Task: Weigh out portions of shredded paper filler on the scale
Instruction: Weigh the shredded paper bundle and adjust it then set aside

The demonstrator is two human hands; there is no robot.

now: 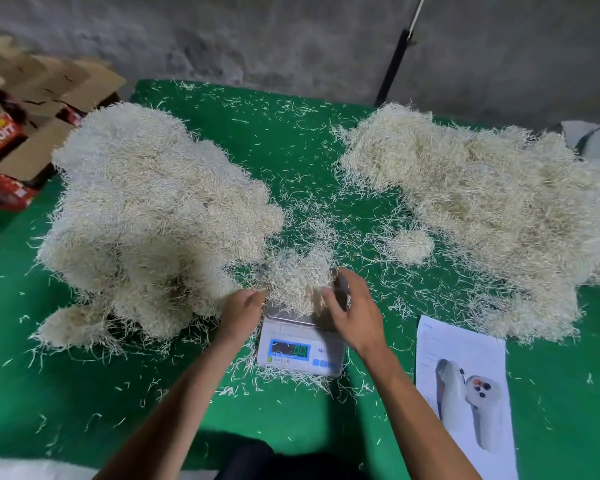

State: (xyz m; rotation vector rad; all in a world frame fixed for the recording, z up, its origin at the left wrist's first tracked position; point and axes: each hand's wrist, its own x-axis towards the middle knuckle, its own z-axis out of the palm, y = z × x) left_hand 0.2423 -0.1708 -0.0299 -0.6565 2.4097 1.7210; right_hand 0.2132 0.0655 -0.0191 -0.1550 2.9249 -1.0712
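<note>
green table | two filler heaps | scale | printed sheet

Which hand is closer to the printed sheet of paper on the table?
The right hand. It is at the right side of the scale, with the printed sheet just further right; the left hand is beyond the scale.
</note>
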